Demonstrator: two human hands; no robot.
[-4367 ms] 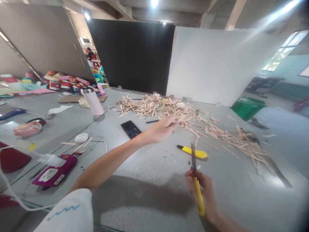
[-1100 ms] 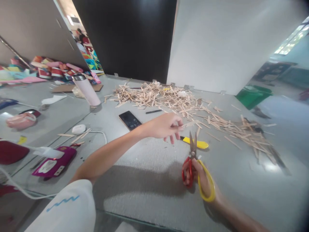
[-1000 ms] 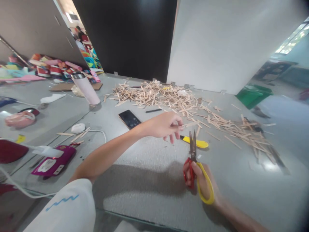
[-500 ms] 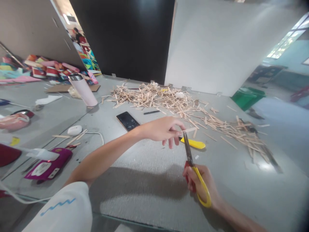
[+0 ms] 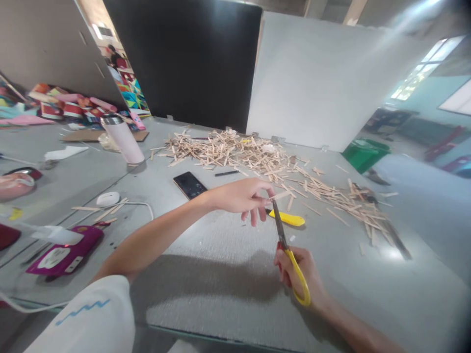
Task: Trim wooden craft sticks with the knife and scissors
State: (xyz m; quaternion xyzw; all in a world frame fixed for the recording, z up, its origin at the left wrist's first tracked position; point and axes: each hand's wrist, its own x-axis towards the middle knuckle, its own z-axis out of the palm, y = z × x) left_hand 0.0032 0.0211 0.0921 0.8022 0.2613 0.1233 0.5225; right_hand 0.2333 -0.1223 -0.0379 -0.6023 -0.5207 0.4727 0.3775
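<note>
Head view, hands: left hand (image 5: 247, 196), palm down, thumb and forefinger pinched on one end of a pale wooden strip (image 5: 282, 194); other fingers loosely curled below. Right hand (image 5: 300, 267), lower and to the right, closed round the handles of the scissors (image 5: 280, 229), one grip yellow, one red. The two hands apart, bridged by the blades. Blades pointing up and away, almost together; tips at the strip, just beside the left fingertips; whether they bite the wood, cannot tell

Head view, near items: strip, held above the grey table (image 5: 217, 269), free end pointing right. Cutter knife (image 5: 289, 217), yellow, lying beyond the blades, dark end partly behind the left fingers. Phone (image 5: 189, 185), dark-screened, flat, one corner behind the left forearm. Pen (image 5: 227, 173), black, between phone and heap

Head view, surroundings: heap of wooden strips (image 5: 228, 149), loose, before a black panel (image 5: 195, 63) and a white panel (image 5: 305, 78); a thinner scatter trailing right. Flask (image 5: 125, 140), pale pink, dark cap, left of the heap. Power block (image 5: 91, 240), magenta, white plug (image 5: 61, 235) attached, at left. Bin (image 5: 366, 154), green, beyond the table's right side
</note>
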